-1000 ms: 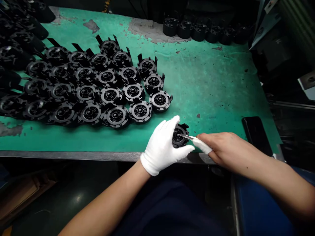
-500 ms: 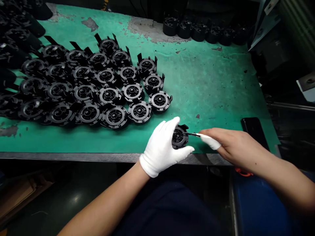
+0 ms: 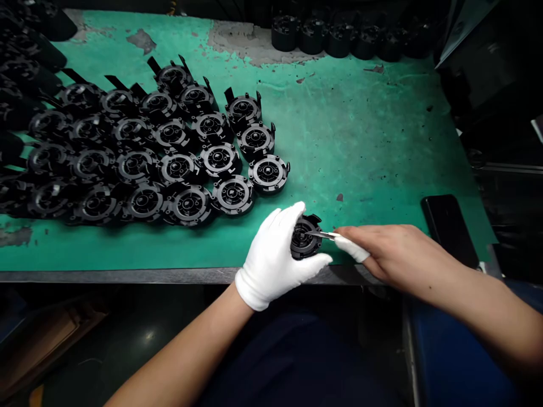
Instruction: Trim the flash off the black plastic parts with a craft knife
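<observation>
My left hand, in a white glove, is closed around a round black plastic housing near the front edge of the table. Its thumb and fingers curve about the rim, and the hand hides the housing's left side. Between the thumb and fingers of my right hand is a thin, pointed metal blade, its handle hidden in the grip. The blade points left, its tip over the housing's face; whether it touches I cannot tell. White wrapping covers the right thumb; the rest of that hand is bare.
Rows of similar black housings stand on the left half of the green tabletop. More dark cylinders line the back edge. A black phone-like object lies to the right, beyond my right forearm.
The blade has tilted and now catches the light, its tip further over the housing's face. The whole view has shifted slightly. My left hand keeps its hold.
</observation>
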Demonstrator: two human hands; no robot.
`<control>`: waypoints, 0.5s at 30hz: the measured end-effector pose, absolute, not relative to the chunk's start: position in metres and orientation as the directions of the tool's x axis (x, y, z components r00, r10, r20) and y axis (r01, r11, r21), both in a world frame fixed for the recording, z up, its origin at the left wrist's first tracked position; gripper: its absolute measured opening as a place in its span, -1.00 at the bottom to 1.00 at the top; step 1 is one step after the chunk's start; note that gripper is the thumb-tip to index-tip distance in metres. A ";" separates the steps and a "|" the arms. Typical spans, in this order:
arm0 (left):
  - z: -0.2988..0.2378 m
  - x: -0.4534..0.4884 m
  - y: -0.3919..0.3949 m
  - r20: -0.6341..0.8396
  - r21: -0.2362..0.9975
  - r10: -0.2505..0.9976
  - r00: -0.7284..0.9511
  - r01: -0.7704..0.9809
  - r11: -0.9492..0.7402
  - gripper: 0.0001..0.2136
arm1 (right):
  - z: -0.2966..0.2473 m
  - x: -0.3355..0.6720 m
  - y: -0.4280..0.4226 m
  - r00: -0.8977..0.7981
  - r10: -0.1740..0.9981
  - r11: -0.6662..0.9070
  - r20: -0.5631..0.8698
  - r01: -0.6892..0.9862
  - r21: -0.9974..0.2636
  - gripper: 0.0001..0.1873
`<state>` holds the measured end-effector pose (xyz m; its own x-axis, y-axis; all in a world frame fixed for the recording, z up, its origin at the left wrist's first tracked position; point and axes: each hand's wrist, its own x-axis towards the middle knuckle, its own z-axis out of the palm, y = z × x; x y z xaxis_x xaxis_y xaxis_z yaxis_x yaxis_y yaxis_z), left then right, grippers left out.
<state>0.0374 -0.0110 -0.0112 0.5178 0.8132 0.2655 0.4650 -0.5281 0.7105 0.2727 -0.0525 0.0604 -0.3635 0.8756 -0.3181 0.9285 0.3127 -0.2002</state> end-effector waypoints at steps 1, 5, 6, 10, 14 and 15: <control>-0.011 0.038 -0.011 0.270 0.707 0.813 0.517 0.466 -0.531 -0.16 | 0.060 0.271 -0.056 -0.368 0.866 0.299 -0.337 0.924 -0.240 -0.48; -0.010 0.039 -0.012 0.269 0.700 0.818 0.509 0.481 -0.528 -0.19 | 0.058 0.266 -0.070 -0.375 0.842 0.240 -0.388 0.905 -0.352 -0.44; -0.009 0.039 -0.012 0.266 0.700 0.819 0.508 0.483 -0.526 -0.19 | 0.056 0.265 -0.073 -0.364 0.851 0.220 -0.379 0.902 -0.371 -0.44; -0.009 0.039 -0.013 0.253 0.703 0.822 0.509 0.487 -0.518 -0.16 | 0.046 0.261 -0.085 -0.253 0.918 0.132 -0.305 0.921 -0.367 -0.46; -0.011 0.039 -0.013 0.252 0.703 0.829 0.499 0.495 -0.511 -0.17 | 0.042 0.254 -0.089 -0.196 0.916 0.078 -0.351 0.943 -0.325 -0.48; -0.011 0.040 -0.013 0.250 0.704 0.831 0.496 0.496 -0.508 -0.16 | 0.042 0.253 -0.088 -0.209 0.902 0.072 -0.378 0.936 -0.345 -0.48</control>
